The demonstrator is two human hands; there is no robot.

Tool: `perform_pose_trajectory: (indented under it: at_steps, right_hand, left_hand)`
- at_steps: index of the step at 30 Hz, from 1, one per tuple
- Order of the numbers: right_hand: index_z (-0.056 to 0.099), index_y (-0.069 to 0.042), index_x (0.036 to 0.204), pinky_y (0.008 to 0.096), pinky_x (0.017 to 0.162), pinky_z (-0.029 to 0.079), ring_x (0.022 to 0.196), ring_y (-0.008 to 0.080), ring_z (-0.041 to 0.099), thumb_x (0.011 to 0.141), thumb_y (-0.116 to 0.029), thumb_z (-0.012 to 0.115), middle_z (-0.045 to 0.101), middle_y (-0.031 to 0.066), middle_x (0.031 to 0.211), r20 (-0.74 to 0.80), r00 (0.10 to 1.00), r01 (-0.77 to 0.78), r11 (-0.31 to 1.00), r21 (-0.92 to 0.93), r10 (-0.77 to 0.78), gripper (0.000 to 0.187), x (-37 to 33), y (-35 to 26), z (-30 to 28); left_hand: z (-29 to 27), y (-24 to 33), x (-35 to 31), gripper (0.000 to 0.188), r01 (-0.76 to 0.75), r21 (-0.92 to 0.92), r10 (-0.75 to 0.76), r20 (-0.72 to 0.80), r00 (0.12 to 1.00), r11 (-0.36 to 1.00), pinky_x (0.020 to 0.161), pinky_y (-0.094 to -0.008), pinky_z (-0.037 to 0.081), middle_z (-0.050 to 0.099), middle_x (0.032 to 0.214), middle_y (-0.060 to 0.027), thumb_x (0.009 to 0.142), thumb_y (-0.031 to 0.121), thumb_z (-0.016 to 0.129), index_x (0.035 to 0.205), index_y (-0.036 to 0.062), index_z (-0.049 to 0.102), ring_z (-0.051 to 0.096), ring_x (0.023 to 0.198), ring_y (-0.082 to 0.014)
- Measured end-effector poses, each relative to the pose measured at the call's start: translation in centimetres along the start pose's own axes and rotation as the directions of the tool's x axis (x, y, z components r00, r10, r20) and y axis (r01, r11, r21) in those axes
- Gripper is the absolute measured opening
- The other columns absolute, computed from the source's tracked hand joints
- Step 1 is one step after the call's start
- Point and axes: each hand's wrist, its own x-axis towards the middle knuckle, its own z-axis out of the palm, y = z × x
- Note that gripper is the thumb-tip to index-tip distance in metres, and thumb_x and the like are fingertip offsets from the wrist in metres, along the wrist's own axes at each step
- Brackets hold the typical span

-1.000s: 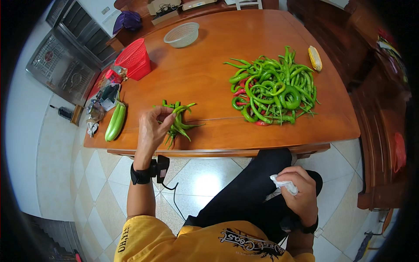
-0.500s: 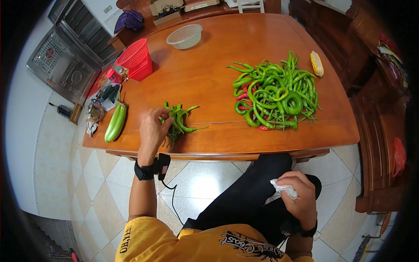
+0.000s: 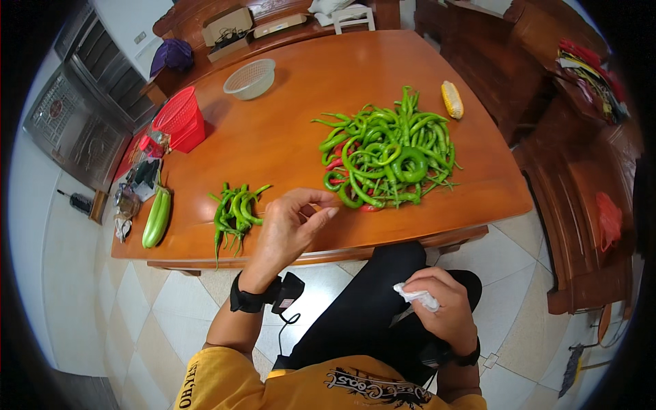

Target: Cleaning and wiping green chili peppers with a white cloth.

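My left hand (image 3: 294,227) hovers over the table's front part, between two lots of chili peppers. Its fingers curve with the thumb apart from them, and nothing shows in the grasp. Just beyond its fingertips lies the large pile of green chili peppers (image 3: 383,154), long and curled, with a few red ones among them. Left of the hand is a smaller heap of green chili peppers (image 3: 236,212). My right hand (image 3: 443,306) rests over my lap, closed around a crumpled white tissue (image 3: 418,296).
Green eggplants (image 3: 157,217) lie at the table's left edge, near jars and a red basket (image 3: 179,121). A pale mesh basket (image 3: 250,79) stands at the back. A corn cob (image 3: 452,100) lies at the far right. Carved wooden seating surrounds the table.
My left hand has left the small heap and moved right, to the near edge of the large pile, its fingers now apart. My right hand keeps the tissue. The view has shifted right.
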Motion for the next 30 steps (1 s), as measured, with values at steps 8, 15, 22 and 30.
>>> perform_pose_trajectory:
  at_steps: [8,15,22,30]
  right_hand:
    - [0.065,0.0,0.087,0.0299,0.071,0.05,0.079,0.0245,0.063,0.067,0.008,0.062,0.061,0.0124,0.091,-0.039,0.998,-0.04,0.998,0.041,0.042,0.022,-0.4,0.6,-1.4]
    - [0.063,-0.003,0.092,0.0329,0.071,0.051,0.083,0.0277,0.062,0.072,0.006,0.064,0.059,0.0114,0.095,-0.051,0.999,0.016,0.999,0.052,-0.013,0.022,-0.9,1.7,-2.5]
    - [0.064,-0.004,0.093,0.0335,0.073,0.051,0.085,0.0277,0.062,0.072,0.006,0.065,0.059,0.0115,0.096,-0.059,0.998,-0.006,0.999,0.033,0.008,0.023,-1.7,2.1,-3.1]
    - [0.064,-0.002,0.1,0.0329,0.078,0.05,0.091,0.028,0.062,0.075,0.007,0.059,0.062,0.0153,0.1,-0.282,0.959,0.026,0.999,0.036,-0.015,0.026,-1.8,2.4,-2.2]
  left_hand:
    - [4.0,2.9,2.7,0.028,-0.232,0.138,0.224,0.072,0.972,0.963,0.054,-0.0252,0.045,0.061,0.096,-0.0134,0.081,0.009,0.069,0.105,-0.0023,0.062,0.057,0.059,-0.0117]
    - [7.1,2.1,5.7,0.039,-0.176,0.469,0.168,0.06,0.984,0.866,0.051,-0.0426,0.046,0.057,0.054,-0.02,0.082,0.035,0.066,0.07,-0.0022,0.067,0.057,0.052,-0.0363]
    - [7.6,0.5,6.2,0.032,0.055,0.121,-0.06,0.041,0.997,0.991,0.043,-0.0294,0.046,0.059,0.052,-0.0097,0.085,0.023,0.062,0.07,-0.0043,0.064,0.058,0.042,-0.0164]
    - [4.8,3.1,2.0,0.026,0.212,-0.316,-0.141,0.231,0.963,0.925,0.041,-0.0211,0.045,0.066,0.073,-0.0093,0.091,0.018,0.053,0.086,-0.006,0.063,0.056,0.048,-0.0082]
